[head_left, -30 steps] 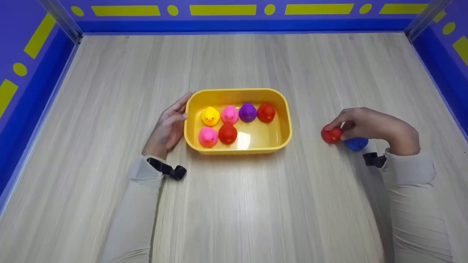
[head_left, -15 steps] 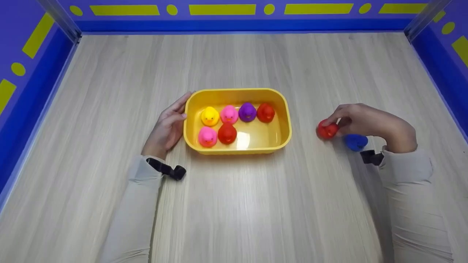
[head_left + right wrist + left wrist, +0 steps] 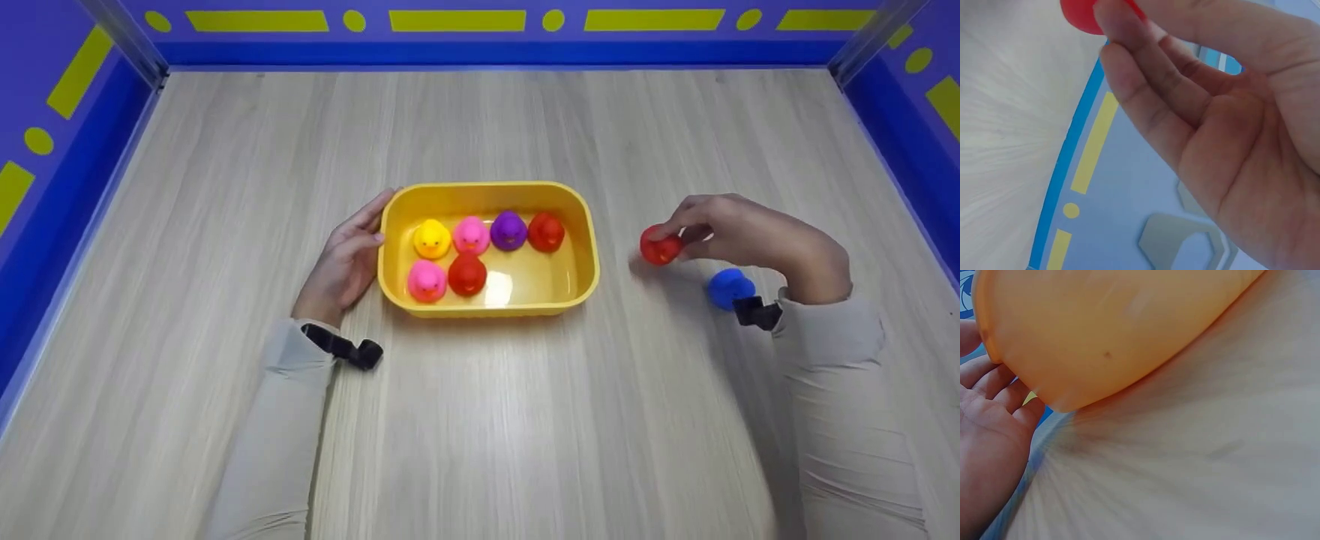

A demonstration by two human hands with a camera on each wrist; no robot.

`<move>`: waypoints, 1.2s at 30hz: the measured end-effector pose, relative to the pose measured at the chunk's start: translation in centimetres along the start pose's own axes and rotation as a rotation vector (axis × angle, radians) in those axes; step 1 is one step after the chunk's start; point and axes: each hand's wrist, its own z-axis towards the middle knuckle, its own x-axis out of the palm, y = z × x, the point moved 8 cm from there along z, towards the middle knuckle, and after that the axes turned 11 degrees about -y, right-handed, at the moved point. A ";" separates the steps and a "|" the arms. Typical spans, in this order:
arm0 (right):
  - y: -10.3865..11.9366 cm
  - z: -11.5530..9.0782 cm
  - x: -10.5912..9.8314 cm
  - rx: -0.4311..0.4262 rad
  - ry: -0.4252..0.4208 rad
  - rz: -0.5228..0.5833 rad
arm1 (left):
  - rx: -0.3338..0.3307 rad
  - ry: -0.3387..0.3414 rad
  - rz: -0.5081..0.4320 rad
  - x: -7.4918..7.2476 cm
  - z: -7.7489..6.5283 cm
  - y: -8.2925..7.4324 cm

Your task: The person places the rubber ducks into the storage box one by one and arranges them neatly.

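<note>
A yellow plastic box (image 3: pixel 489 307) holds several rubber ducks, among them a yellow duck (image 3: pixel 432 240), a purple duck (image 3: pixel 509 230) and a red duck (image 3: pixel 467 274). My left hand (image 3: pixel 341 259) rests against the outside of the box's left end, fingers fairly straight; the left wrist view shows them touching the box wall (image 3: pixel 1106 332). To the right of the box, my right hand (image 3: pixel 739 232) pinches another red rubber duck (image 3: pixel 660 245) between thumb and fingers, raised over the table. Only part of that duck (image 3: pixel 1081 14) shows in the right wrist view. A blue duck (image 3: pixel 730 289) sits below the right hand.
The pale wood-grain table (image 3: pixel 487 420) is bounded by a blue and purple back wall (image 3: pixel 495 51) with yellow marks and similar side walls. Black wrist straps (image 3: pixel 343 346) sit over the light sleeves.
My right hand has lifted the red duck off the table and carried it left and away from me, leaving the blue duck more exposed. My left hand and the box have stayed put.
</note>
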 end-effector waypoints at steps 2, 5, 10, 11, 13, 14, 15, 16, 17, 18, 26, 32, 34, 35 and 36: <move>0.4 0.2 -0.2 -0.005 -0.004 0.003 | 0.000 -0.001 0.000 0.0 0.0 0.0; 0.9 0.6 -0.4 -0.021 -0.007 0.012 | 0.001 0.000 0.001 0.0 0.0 0.0; 1.5 1.1 -0.6 -0.035 -0.026 0.002 | 0.001 0.003 0.001 0.0 0.0 0.1; 1.6 1.1 -0.7 -0.031 -0.030 -0.005 | 0.001 0.002 0.002 -0.1 0.0 0.1; 1.9 1.3 -0.8 -0.026 -0.040 -0.021 | 0.002 -0.001 0.005 -0.1 0.0 0.1; 2.1 1.4 -0.9 -0.028 -0.043 -0.021 | 0.002 0.000 0.007 -0.1 0.0 0.0; 2.2 1.5 -1.0 -0.030 -0.050 -0.027 | 0.003 0.001 0.008 -0.1 0.0 0.0; 2.4 1.6 -1.1 -0.034 -0.053 -0.029 | 0.003 0.001 0.010 -0.1 0.0 0.0; 2.6 1.7 -1.2 -0.040 -0.058 -0.030 | 0.003 0.000 0.011 -0.1 0.0 0.0; 2.8 1.8 -1.3 -0.048 -0.062 -0.032 | 0.003 0.000 0.013 -0.1 0.0 0.0; 4.0 2.2 -1.8 -0.067 -0.057 -0.038 | 0.001 0.001 0.009 0.1 0.0 0.0; 5.3 2.7 -2.0 -0.106 -0.033 -0.058 | -0.001 -0.001 0.004 0.1 0.0 -0.1; 5.7 2.9 -2.1 -0.104 -0.021 -0.046 | 0.001 -0.001 0.003 0.1 0.0 -0.1; 5.8 3.0 -2.1 -0.101 -0.015 -0.041 | 0.001 -0.001 0.001 0.1 0.0 -0.1; 6.0 3.1 -2.1 -0.101 -0.010 -0.032 | 0.001 0.001 -0.001 0.1 0.0 -0.1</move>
